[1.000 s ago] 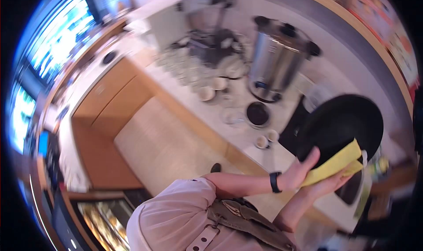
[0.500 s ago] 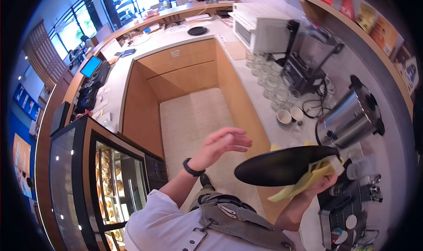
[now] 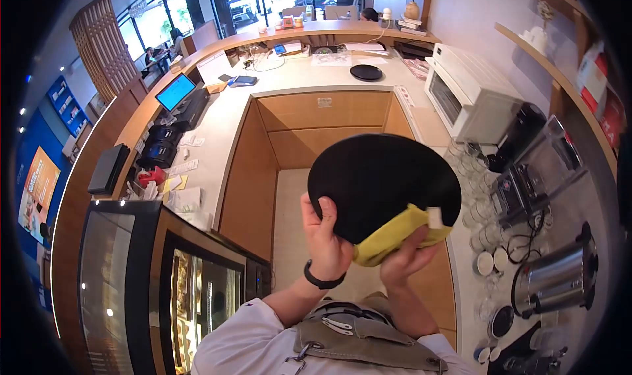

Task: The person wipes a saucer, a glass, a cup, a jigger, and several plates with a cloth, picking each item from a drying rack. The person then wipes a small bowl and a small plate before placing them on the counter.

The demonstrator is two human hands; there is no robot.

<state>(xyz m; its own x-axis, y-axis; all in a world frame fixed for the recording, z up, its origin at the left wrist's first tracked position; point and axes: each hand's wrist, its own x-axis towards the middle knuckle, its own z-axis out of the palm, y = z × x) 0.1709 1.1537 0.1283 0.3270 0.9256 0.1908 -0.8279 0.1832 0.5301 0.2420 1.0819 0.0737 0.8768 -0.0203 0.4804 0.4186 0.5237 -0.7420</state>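
A round black tray (image 3: 382, 174) is held up in front of me, its flat face tilted toward the camera. My left hand (image 3: 327, 240) grips its lower left edge, thumb on the face and the other fingers behind. A yellow cloth (image 3: 382, 238) with a white tag is folded over the lower right rim. Through that cloth my right hand (image 3: 409, 260) pinches the rim, fingers closed on the fabric; some fingertips are hidden.
On the right counter stand a steel urn (image 3: 556, 276), a blender base (image 3: 515, 194), glass jars (image 3: 477, 207), white cups (image 3: 485, 263) and a white oven (image 3: 469, 92). Another black tray (image 3: 366, 72) lies on the back counter. A pastry display case (image 3: 125, 276) stands at left.
My left hand has come from beside the tray to grip its edge. The tray has moved up and left and turned its face toward me. The view has shifted too.
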